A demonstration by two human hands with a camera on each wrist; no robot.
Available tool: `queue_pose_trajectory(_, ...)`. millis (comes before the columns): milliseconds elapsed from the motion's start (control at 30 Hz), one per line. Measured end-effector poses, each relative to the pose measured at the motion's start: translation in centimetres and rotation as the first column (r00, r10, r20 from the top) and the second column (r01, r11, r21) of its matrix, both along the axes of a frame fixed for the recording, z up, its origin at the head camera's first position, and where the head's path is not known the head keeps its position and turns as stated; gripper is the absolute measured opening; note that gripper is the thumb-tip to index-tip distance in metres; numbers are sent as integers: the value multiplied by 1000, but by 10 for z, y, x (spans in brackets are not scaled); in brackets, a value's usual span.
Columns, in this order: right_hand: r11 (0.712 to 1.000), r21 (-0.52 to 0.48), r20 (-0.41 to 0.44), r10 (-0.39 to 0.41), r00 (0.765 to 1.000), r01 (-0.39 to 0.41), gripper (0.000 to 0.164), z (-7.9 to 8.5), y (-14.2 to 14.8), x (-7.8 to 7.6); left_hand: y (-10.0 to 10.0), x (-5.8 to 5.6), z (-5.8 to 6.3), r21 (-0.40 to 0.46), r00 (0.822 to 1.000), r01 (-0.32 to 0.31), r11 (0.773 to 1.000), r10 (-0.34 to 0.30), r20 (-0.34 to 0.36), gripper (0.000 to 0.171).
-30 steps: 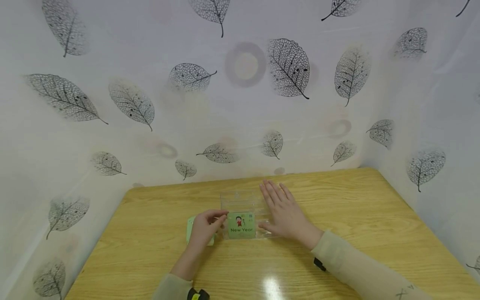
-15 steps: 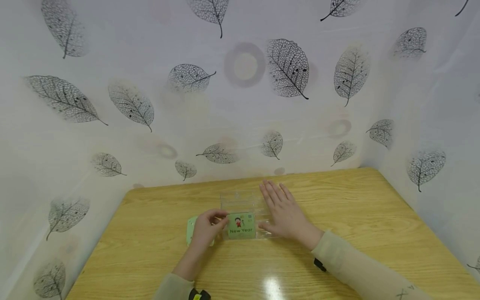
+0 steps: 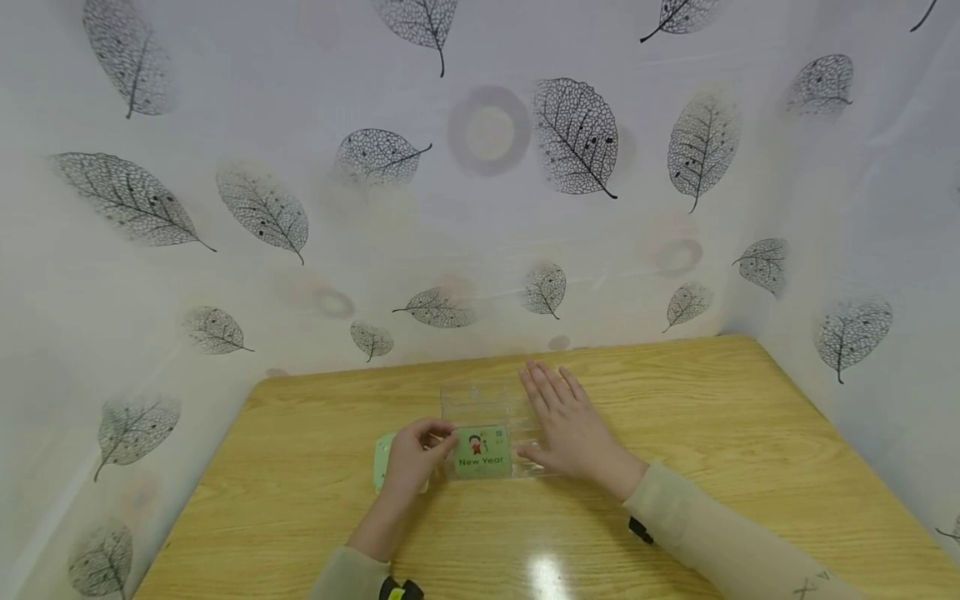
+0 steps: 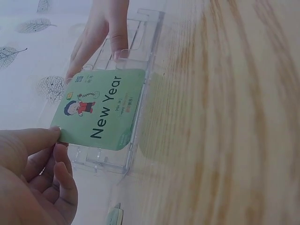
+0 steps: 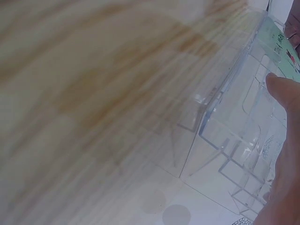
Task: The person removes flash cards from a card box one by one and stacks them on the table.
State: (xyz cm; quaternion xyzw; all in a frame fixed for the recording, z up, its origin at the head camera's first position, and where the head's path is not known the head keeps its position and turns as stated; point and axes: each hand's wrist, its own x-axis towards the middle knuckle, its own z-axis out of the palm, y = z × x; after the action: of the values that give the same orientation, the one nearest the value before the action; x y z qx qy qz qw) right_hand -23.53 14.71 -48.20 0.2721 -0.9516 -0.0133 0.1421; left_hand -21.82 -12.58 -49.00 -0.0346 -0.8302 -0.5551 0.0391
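Note:
My left hand (image 3: 408,454) pinches a green "New Year" card (image 3: 482,452) by its left edge, between thumb and fingers. In the left wrist view the card (image 4: 101,110) is tilted over a clear plastic box (image 4: 150,33), showing a small cartoon figure in red. The fingers of my right hand (image 3: 573,429) are extended across the right part of that box. Its thumb (image 5: 276,84) touches the box in the right wrist view. Beneath and beside my left hand lies a green card or stack of cards (image 3: 382,458), partly hidden.
A wooden table (image 3: 315,533) carries everything. The clear flap (image 3: 474,392) of the box extends toward the back. Pale cloth with a leaf print (image 3: 577,137) surrounds the table at the back and sides.
The "New Year" card has shifted very slightly left and tilted a little with my left hand. My right hand has stayed in place on the box.

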Motion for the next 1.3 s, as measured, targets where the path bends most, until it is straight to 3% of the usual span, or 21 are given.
queue_pose_trajectory(867,1000,-7,12,-1,1000,1,117,-1,0,1,-2,2,1,7,1000,-25,1000,25,18,12)
queue_pose_trajectory(1300,1000,-3,13,-2,1000,3,117,0,1,0,-4,0,4,58,999,-28,998,27,20,12)
